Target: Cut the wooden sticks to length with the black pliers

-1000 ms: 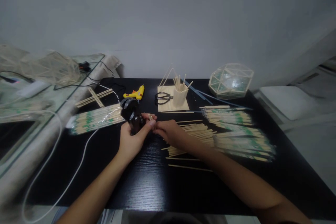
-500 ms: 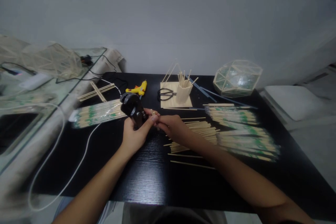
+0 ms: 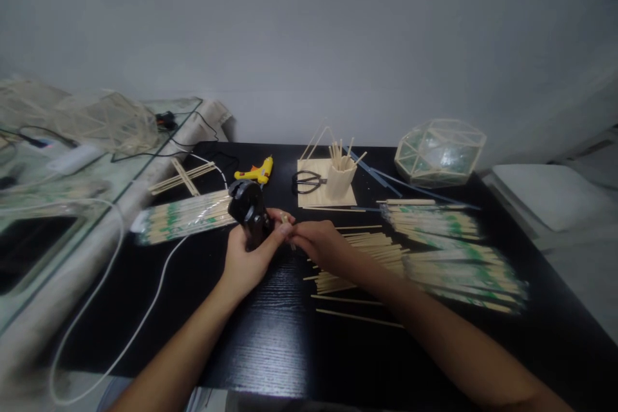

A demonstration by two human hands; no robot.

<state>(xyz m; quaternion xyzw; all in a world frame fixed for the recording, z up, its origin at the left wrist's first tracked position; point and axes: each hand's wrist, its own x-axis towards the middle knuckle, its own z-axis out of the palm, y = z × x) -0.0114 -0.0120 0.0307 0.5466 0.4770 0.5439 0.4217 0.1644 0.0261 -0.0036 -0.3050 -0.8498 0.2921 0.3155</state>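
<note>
My left hand is closed round a pair of black plier-like cutters, their thick head pointing up and away from me. Between its thumb and fingertips sit short pieces of pale wooden stick. My right hand meets it from the right, fingertips pinched together at these pieces. Fingers hide much of the pieces, so I cannot tell how many there are. Beneath my right wrist lies a loose pile of wooden sticks on the black table.
Behind my hands are a yellow glue gun, black-handled scissors and a stick-filled wooden holder. Bagged sticks lie left and right. A faceted stick-framed shape stands back right. A white cable loops at left.
The whole view has shifted slightly, so things appear a little lower. Both hands stay together at the short sticks, and the cutters remain in my left hand.
</note>
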